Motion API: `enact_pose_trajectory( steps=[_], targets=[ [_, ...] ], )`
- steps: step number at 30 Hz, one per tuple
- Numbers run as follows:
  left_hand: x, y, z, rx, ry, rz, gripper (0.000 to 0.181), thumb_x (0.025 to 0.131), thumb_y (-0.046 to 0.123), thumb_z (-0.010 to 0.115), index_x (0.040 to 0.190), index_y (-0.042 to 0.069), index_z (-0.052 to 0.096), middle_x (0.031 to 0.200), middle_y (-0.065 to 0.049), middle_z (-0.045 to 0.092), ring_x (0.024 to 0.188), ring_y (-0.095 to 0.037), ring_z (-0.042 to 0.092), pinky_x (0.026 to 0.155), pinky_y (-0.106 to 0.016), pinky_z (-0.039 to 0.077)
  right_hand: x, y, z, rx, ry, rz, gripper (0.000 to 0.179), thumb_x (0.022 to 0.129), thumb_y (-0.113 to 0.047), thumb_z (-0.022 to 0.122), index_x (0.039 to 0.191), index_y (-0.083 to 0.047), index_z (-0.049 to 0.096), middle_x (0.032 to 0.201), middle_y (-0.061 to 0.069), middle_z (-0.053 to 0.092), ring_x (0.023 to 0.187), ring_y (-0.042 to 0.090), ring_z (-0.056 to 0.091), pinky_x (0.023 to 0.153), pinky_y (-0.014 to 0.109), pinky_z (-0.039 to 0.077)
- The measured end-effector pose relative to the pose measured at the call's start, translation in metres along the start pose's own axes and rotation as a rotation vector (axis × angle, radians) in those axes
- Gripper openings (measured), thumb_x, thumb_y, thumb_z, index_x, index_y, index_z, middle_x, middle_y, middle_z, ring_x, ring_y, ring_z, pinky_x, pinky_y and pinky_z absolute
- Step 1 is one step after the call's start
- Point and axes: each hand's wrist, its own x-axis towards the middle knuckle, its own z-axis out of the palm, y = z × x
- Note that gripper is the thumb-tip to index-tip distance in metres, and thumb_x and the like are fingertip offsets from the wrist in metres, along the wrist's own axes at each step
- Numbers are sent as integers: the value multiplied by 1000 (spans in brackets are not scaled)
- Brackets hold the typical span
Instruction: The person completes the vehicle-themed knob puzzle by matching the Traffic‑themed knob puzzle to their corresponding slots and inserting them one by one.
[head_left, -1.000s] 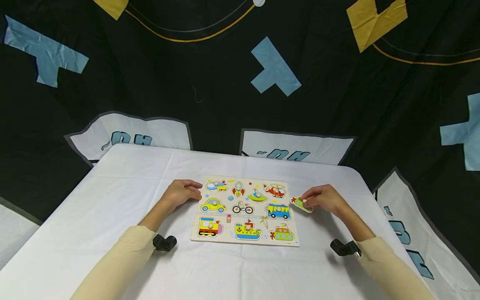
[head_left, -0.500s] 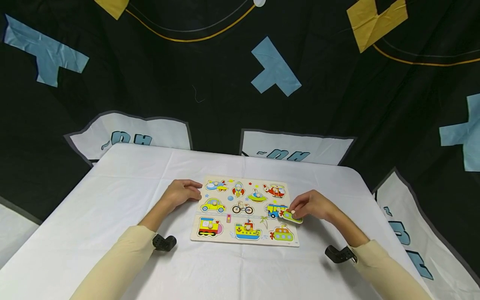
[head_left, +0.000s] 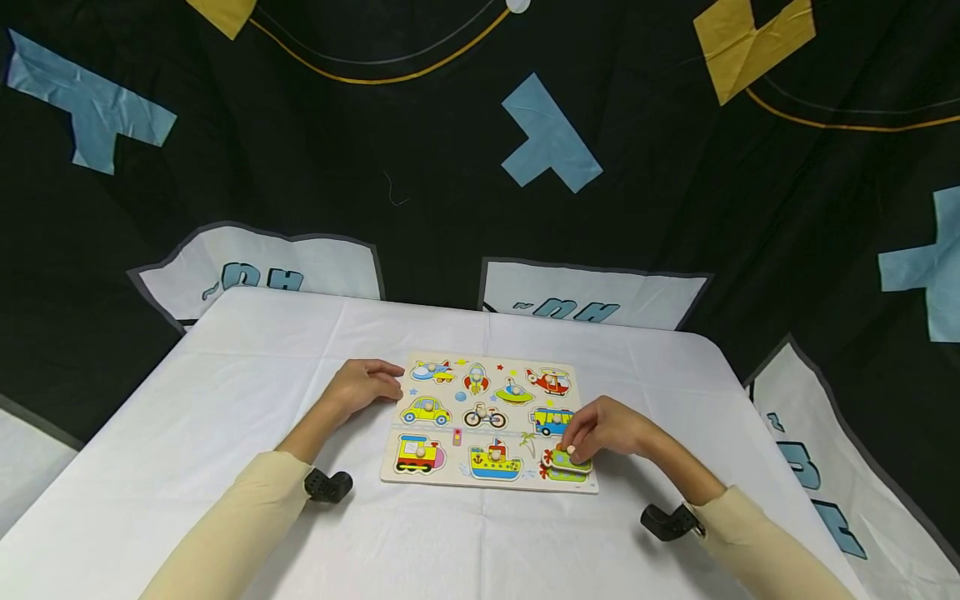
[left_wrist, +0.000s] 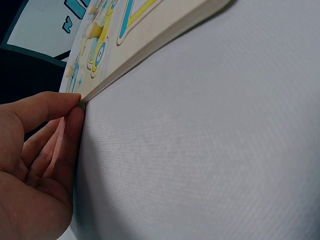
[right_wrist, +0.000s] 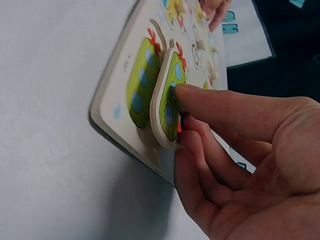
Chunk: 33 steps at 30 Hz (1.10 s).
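Observation:
A green submarine puzzle piece (head_left: 564, 459) is pinched by its knob between the thumb and fingers of my right hand (head_left: 611, 429). In the right wrist view the submarine piece (right_wrist: 170, 100) stands tilted just above the board, beside its matching printed submarine recess (right_wrist: 142, 82). The wooden puzzle board (head_left: 459, 471) lies flat on the table. My left hand (head_left: 363, 386) holds the board's left edge; in the left wrist view thumb and index finger (left_wrist: 74, 120) meet on that edge.
Several knobbed pieces sit in the board, among them a bus (head_left: 550, 420), a ship (head_left: 495, 462), a train (head_left: 418, 455) and a helicopter (head_left: 551, 382). White cloth (head_left: 337, 533) covers the table. A black curtain (head_left: 420, 183) hangs behind it.
My right hand has carried the submarine piece from the board's right side, past the bus, leftward and nearer to me, over the submarine recess. The left hand has stayed put.

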Motion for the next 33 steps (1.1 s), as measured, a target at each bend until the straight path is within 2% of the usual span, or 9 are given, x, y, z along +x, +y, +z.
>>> enact_pose_trajectory(
  steps=[11, 27, 33],
  targets=[
    [-1, 1, 0, 2, 4, -11, 44, 82, 10, 79, 125, 5, 69, 85, -2, 74, 75, -12, 67, 74, -25, 52, -1, -4, 10, 11, -52, 0, 19, 72, -2, 84, 90, 0, 78, 69, 1, 64, 69, 13, 55, 62, 25, 41],
    [0, 3, 2, 17, 0, -31, 44, 83, 12, 79, 126, 8, 69, 87, -3, 74, 78, -14, 67, 76, -25, 51, -1, -2, 16, -40, -53, -19, 18, 71, 0, 83, 88, -3, 77, 68, 0, 63, 66, 12, 54, 60, 23, 40],
    [0, 2, 0, 29, -8, -20, 44, 83, 12, 79, 126, 6, 69, 86, -3, 74, 77, -14, 66, 76, -27, 52, -1, -4, 17, -39, -67, -8, 18, 72, -2, 83, 89, -3, 77, 69, 0, 63, 68, 13, 54, 61, 24, 41]
  ],
)
